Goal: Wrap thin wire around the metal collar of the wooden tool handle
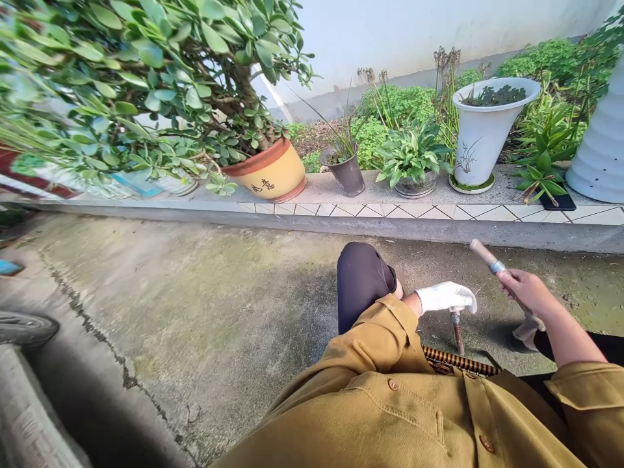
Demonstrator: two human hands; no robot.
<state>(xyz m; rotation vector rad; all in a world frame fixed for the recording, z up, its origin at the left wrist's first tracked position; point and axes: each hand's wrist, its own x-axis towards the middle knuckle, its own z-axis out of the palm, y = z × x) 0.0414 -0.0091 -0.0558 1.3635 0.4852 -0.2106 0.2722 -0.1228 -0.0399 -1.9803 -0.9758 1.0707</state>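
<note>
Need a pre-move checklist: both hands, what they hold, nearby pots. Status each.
1. Left hand gloved: ok, white glove.
2. Right hand gloved: not ok, bare.
3. Left hand holding the rod: ok, shaft emerges below the fingers.
4. Right hand gripping the handled tool: ok, fingers wrapped around the handle.
5. Rod's lower end touching the ground: cannot tell.
6. White pot apart from both tools: ok, on the ledge.

Bright, soft daylight here, bleaching the pale wall [370,39] almost white! The left hand [446,298] glows in its white glove. Far left, leaves [29,78] smear into streaks; far right, a ribbed pot [599,143] leans, stretched. Deep shadow pools lower left beside a blurry wheel [24,328]. Mid-frame, the mottled floor [234,292] looks fairly crisp.
</note>
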